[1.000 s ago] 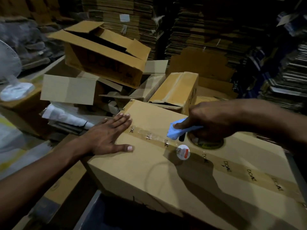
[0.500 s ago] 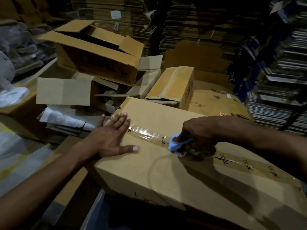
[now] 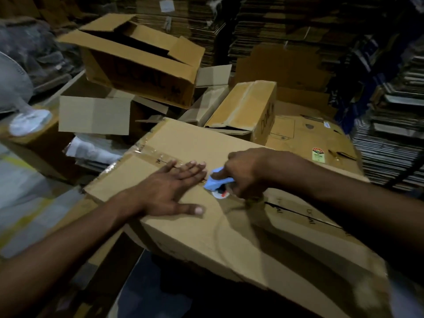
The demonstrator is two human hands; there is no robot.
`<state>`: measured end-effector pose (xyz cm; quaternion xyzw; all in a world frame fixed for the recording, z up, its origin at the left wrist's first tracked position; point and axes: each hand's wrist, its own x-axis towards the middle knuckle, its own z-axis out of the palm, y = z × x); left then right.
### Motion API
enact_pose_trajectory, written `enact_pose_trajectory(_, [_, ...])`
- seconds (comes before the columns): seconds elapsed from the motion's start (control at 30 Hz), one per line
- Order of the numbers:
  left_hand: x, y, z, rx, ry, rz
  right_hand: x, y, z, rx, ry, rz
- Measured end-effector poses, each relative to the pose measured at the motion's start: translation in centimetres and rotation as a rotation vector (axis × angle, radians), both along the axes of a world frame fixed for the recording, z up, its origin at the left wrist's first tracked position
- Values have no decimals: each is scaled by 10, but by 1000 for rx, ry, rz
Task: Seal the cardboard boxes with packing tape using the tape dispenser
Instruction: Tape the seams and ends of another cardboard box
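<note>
Box in front of you: the cardboard box lies flat-side up and tilted, its near edge overhanging whatever carries it; what that is stays hidden in the dark.
Your left hand: your left hand lies flat on the lid, fingers straight and together, thumb spread, holding nothing, pressing on the seam.
Your right hand: your right hand is curled round the tape dispenser, fingers wrapped on it, index along the blue part.
Dispenser: blue body with a white and red roll core showing beneath, touching the lid just beside your left fingertips.
Tape: the packing tape lies glossy along the seam toward the far-left corner; toward the near right, the seam looks dull and I cannot tell whether it is covered.
Risk: your left fingertips sit right beside the dispenser's cutting end, so a sudden pull could nick them.
Risk: the box is tilted and overhanging; leaning hard may tip it and skew the strip.
Beyond: an open box tipped on a heap of cartons, with flattened cardboard stacks behind.
</note>
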<state>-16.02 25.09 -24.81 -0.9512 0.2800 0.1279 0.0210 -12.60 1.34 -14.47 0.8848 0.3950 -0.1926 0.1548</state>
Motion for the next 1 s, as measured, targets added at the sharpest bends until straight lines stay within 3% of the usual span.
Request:
enact_pose_trajectory(0.2, [6,28,1,-14,17,-50,2,23,16,-65,16,26])
enact_pose_trajectory(0.4, [7,28,3,-36,33,-49,-15,-53,20,-183,172,-103])
enact_pose_trajectory(0.6, [8,13,5,0,24,-17,-21,-73,17,-141,160,-140])
enact_pose_trajectory(0.83, [-1,-95,-6,-12,-9,-161,-9,-64,26,-122,271,-261])
enact_pose_trajectory(1.0, [8,-86,-7,-59,-12,-217,0,-87,45,65,372,-326])
